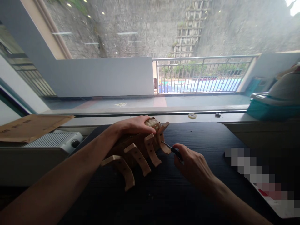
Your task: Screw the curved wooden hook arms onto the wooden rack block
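Observation:
A wooden rack (142,147) with several curved wooden hooks (138,157) rests on the dark table, tilted up on its edge. My left hand (137,124) is closed over its top far end, thumb on the near side, beside a rough, bark-like end (152,122). My right hand (189,157) grips the black handle of a screwdriver (177,153). The screwdriver's metal shaft points left, and its tip meets the hook (163,140) at the far right end. Dark screw holes or screw heads show on the hooks; which they are I cannot tell.
The black table (201,134) stands against a window sill (173,117), where a roll of tape (192,116) and a small dark object (217,114) lie. A teal bin (262,106) is at right, cardboard (32,126) and a white heater (56,142) at left. A blurred-out item lies at the right edge.

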A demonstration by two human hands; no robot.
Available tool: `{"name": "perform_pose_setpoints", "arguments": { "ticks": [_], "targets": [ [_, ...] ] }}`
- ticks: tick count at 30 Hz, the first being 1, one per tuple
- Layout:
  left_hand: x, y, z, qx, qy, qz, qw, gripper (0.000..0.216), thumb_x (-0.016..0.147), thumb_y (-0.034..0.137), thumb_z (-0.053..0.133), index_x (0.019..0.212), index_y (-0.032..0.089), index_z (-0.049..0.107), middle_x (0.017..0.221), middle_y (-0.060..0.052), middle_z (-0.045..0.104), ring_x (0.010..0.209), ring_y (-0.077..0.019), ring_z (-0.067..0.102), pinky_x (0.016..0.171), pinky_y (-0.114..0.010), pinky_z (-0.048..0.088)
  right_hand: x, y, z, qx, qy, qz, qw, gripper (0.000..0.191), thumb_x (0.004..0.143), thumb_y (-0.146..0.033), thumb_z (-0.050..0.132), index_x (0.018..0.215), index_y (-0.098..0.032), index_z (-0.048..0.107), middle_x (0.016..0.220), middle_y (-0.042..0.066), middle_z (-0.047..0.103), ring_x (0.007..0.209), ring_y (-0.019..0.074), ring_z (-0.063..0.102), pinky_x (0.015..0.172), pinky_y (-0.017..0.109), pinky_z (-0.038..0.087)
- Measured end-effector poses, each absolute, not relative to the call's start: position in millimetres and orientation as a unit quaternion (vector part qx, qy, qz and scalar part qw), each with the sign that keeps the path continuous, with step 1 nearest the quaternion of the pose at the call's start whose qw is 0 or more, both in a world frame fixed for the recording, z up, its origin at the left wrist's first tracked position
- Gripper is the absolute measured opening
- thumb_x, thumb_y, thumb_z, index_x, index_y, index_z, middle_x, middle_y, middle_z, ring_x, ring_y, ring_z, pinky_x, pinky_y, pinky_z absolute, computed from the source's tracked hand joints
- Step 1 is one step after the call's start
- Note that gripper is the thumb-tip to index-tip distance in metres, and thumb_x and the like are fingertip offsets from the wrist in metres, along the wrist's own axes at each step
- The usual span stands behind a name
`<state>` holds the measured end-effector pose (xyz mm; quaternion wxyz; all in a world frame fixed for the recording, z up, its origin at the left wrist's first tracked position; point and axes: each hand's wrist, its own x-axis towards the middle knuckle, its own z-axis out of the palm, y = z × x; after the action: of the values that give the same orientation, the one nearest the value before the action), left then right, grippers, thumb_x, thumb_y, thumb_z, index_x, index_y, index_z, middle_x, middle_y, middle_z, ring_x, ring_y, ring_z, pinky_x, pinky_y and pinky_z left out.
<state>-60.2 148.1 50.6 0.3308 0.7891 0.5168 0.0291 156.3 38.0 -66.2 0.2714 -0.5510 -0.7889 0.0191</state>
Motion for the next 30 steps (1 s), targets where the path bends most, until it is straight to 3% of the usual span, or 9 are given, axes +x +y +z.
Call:
{"name": "perform_pose_setpoints", "arguments": {
  "ticks": [3, 6, 9, 12, 15, 20, 24, 27, 30],
  "targets": [
    [-61.3, 149.9, 49.5, 0.791, 0.516, 0.021, 0.328, 0.057, 0.066, 0.051, 0.063, 0.112, 0.019, 0.054, 0.101, -0.005, 0.065, 0.092, -0.0256, 0.061, 0.070, -0.029, 0.046, 159.0, 41.1, -64.4, -0.474, -0.834, -0.130, 0.249, 0.020, 0.088, -0.008, 0.047, 0.099, -0.015, 0.062, 0.079, 0.005, 0.066, 0.064, 0.0143, 0.059, 0.051, 0.025, 0.034],
    [-61.1, 150.9, 49.4, 0.800, 0.508, 0.029, 0.318, 0.058, 0.068, 0.049, 0.063, 0.116, 0.018, 0.052, 0.108, -0.005, 0.064, 0.097, -0.0240, 0.059, 0.075, -0.028, 0.045, 157.4, 44.8, -65.6, -0.452, -0.839, -0.166, 0.255, 0.018, 0.090, -0.011, 0.047, 0.095, -0.015, 0.064, 0.072, 0.004, 0.065, 0.060, 0.0130, 0.057, 0.051, 0.025, 0.034],
    [-60.2, 150.5, 50.1, 0.810, 0.500, 0.029, 0.306, 0.055, 0.069, 0.048, 0.062, 0.115, 0.018, 0.054, 0.109, -0.005, 0.064, 0.097, -0.0227, 0.059, 0.076, -0.027, 0.044, 152.6, 44.6, -69.2, -0.497, -0.809, -0.081, 0.303, 0.020, 0.092, -0.018, 0.045, 0.096, -0.016, 0.065, 0.077, 0.005, 0.069, 0.065, 0.0139, 0.062, 0.057, 0.024, 0.039],
    [-59.0, 149.3, 51.0, 0.807, 0.506, 0.023, 0.304, 0.057, 0.068, 0.049, 0.062, 0.114, 0.017, 0.054, 0.107, -0.005, 0.064, 0.096, -0.0231, 0.059, 0.075, -0.027, 0.044, 149.1, 42.1, -72.7, -0.573, -0.733, 0.091, 0.354, 0.025, 0.093, -0.030, 0.045, 0.104, -0.019, 0.065, 0.087, 0.004, 0.073, 0.074, 0.0167, 0.067, 0.062, 0.025, 0.044],
    [-58.0, 148.0, 52.0, 0.797, 0.514, 0.025, 0.316, 0.059, 0.068, 0.049, 0.062, 0.117, 0.017, 0.053, 0.106, -0.006, 0.065, 0.096, -0.0237, 0.059, 0.076, -0.028, 0.045, 148.3, 39.8, -72.3, -0.604, -0.692, 0.184, 0.351, 0.029, 0.093, -0.037, 0.043, 0.106, -0.020, 0.064, 0.082, 0.003, 0.073, 0.072, 0.0176, 0.067, 0.060, 0.026, 0.045],
    [-58.2, 147.1, 52.3, 0.790, 0.519, 0.022, 0.326, 0.059, 0.068, 0.049, 0.063, 0.117, 0.019, 0.053, 0.104, -0.005, 0.065, 0.095, -0.0253, 0.060, 0.076, -0.030, 0.047, 153.4, 35.5, -60.7, -0.541, -0.792, 0.009, 0.281, 0.031, 0.087, -0.017, 0.050, 0.117, -0.018, 0.057, 0.081, 0.003, 0.069, 0.065, 0.0160, 0.062, 0.055, 0.026, 0.038],
    [-59.4, 147.5, 51.2, 0.788, 0.519, 0.031, 0.331, 0.061, 0.068, 0.049, 0.062, 0.121, 0.019, 0.052, 0.105, -0.005, 0.066, 0.095, -0.0253, 0.060, 0.076, -0.030, 0.047, 162.7, 38.4, -52.9, -0.413, -0.867, -0.174, 0.220, 0.030, 0.084, -0.001, 0.046, 0.106, -0.015, 0.060, 0.074, 0.002, 0.062, 0.060, 0.0139, 0.054, 0.050, 0.026, 0.031],
    [-59.9, 148.2, 50.9, 0.791, 0.512, 0.032, 0.333, 0.062, 0.067, 0.049, 0.063, 0.121, 0.018, 0.052, 0.104, -0.005, 0.065, 0.096, -0.0261, 0.060, 0.077, -0.031, 0.047, 164.9, 44.8, -55.9, -0.389, -0.870, -0.205, 0.222, 0.023, 0.085, -0.003, 0.048, 0.100, -0.015, 0.061, 0.068, 0.000, 0.059, 0.055, 0.0125, 0.051, 0.049, 0.027, 0.029],
    [-59.7, 148.7, 52.0, 0.796, 0.508, 0.032, 0.327, 0.060, 0.067, 0.049, 0.063, 0.118, 0.017, 0.053, 0.107, -0.006, 0.064, 0.101, -0.0277, 0.058, 0.079, -0.032, 0.047, 158.9, 47.7, -66.2, -0.412, -0.851, -0.160, 0.282, 0.018, 0.089, -0.010, 0.047, 0.094, -0.016, 0.063, 0.067, 0.001, 0.063, 0.057, 0.0114, 0.056, 0.052, 0.025, 0.034]
  ]
}}
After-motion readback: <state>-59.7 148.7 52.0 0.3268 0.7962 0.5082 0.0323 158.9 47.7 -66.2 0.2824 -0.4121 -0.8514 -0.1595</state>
